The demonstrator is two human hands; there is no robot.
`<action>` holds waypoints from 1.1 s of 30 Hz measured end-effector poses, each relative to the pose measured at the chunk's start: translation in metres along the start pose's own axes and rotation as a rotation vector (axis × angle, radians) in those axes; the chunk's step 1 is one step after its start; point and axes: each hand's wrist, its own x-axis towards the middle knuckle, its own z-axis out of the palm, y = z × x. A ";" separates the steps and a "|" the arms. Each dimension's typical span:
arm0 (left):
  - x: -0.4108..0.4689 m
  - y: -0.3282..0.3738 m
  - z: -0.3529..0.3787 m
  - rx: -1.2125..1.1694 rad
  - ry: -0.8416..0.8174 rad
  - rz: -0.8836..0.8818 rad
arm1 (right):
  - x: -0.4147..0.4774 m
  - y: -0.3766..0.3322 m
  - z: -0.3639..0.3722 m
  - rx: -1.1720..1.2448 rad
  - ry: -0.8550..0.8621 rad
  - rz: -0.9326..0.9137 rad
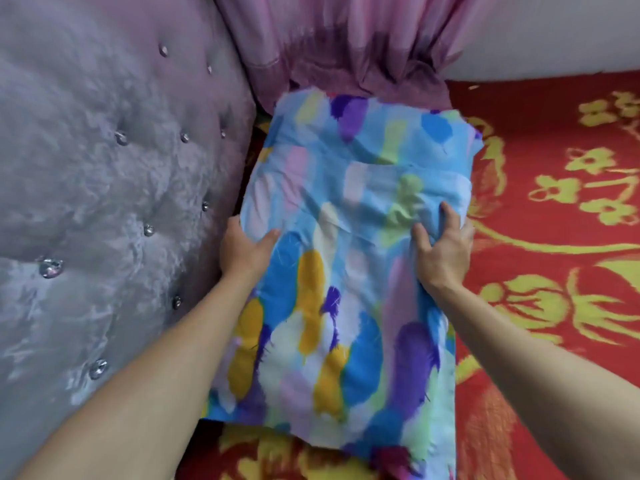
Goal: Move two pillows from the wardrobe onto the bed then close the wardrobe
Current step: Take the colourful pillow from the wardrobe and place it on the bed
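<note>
Head view, looking down along two bare forearms: outward of the left hand's hold stands a lilac-grey crushed-velvet headboard (104, 188), tufted and studded with small crystal buttons, its padded face rising just beside that hand. The left hand (244, 252) clasps the near-left edge of a soft rectangular pillow in a blue cotton case printed with purple, yellow, pink and mint brush-stroke feathers (346, 258); its thumb lies on top of the fabric while the fingers are tucked under the edge and out of sight, so the hand is closed on the pillow. Between the two holds the pillow runs lengthwise away from the person, lying on the bed with its long left side close along the headboard and its far end up against a gathered pink-mauve curtain (346, 53) that hangs beyond both hands. The case is creased and bunched where the fingers press in. The right hand (441, 249) grips the pillow's right side, fingers spread and dug into the top of the cloth, pinching up a fold of it, with the palm wrapped round the edge. Outward of that right hold spreads a red plush bed blanket patterned with yellow flowers and scrolls (554, 209), which also shows under the pillow's near end, below both wrists. Past the blanket, at the far right, a pale wall (554, 36) is visible.
</note>
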 end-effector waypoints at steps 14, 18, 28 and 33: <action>0.002 -0.093 0.043 -0.011 0.067 -0.137 | 0.016 0.031 0.049 -0.004 0.060 0.088; -0.005 -0.081 0.024 -0.042 0.287 -0.052 | 0.016 -0.001 0.046 0.151 0.146 -0.074; 0.012 -0.100 0.028 0.447 0.009 0.243 | 0.030 -0.001 0.106 -0.475 -0.176 -0.430; -0.035 -0.148 0.043 0.620 -0.047 0.221 | -0.018 0.043 0.111 -0.574 -0.287 -0.426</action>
